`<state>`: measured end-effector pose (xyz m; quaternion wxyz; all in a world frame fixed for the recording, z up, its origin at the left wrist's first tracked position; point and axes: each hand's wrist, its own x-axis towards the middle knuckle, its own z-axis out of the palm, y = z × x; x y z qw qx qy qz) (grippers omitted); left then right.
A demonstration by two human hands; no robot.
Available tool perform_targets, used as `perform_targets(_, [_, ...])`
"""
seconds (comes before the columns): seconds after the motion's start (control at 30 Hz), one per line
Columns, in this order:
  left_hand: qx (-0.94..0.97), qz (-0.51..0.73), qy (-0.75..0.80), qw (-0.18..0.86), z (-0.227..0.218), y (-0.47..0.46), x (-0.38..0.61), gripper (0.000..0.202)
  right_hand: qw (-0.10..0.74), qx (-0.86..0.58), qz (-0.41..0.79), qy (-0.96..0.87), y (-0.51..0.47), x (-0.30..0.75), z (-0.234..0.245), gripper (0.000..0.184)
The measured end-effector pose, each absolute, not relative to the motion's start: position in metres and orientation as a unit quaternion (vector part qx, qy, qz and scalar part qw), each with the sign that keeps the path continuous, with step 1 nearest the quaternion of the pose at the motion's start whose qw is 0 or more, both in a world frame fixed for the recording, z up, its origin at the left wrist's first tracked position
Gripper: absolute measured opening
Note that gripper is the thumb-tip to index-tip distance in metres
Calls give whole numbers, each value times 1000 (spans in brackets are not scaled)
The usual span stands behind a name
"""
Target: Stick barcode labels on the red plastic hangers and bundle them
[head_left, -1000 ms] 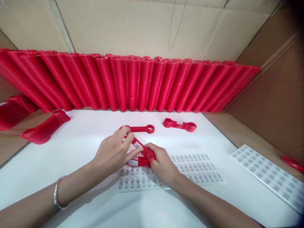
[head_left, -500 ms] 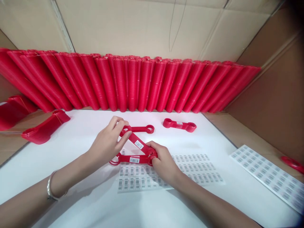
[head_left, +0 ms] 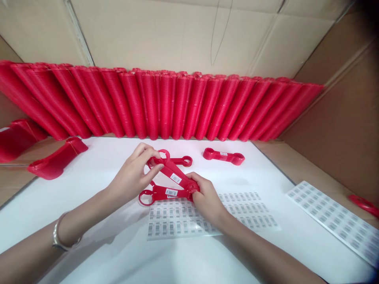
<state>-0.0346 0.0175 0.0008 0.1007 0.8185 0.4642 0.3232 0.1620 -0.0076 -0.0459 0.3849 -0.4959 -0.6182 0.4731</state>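
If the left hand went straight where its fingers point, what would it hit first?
The left hand would likely meet the fanned red pieces it touches, then perhaps the red bar lying behind them; depth is unclear.

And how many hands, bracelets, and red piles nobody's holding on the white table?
Hands: 2 (left hand, right hand)
Bracelet: 1
Unheld red piles on the white table: 3 (left pile, middle pile, right pile)
Total: 6
Held red pieces: too bunched to count.

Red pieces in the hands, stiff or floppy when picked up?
The red pieces seem fairly stiff, their bars looking straight; probably light, being slim; and likely to fan apart, since their far ends spread beyond the right hand.
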Motion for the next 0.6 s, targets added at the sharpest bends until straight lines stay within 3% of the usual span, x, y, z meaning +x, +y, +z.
perform_targets(0.17, [859,176,475,72,4,15,-34,15,382,-497,476,-616,-7,162,-50,40])
perform_targets(0.33, [859,27,507,66,4,8,-34,22,327,-499,477,-645,-14,156,-54,34])
perform_targets(0.6, [851,-75,510,98,-11,4,-29,23,269,-519,477,-656,-18,152,-57,29])
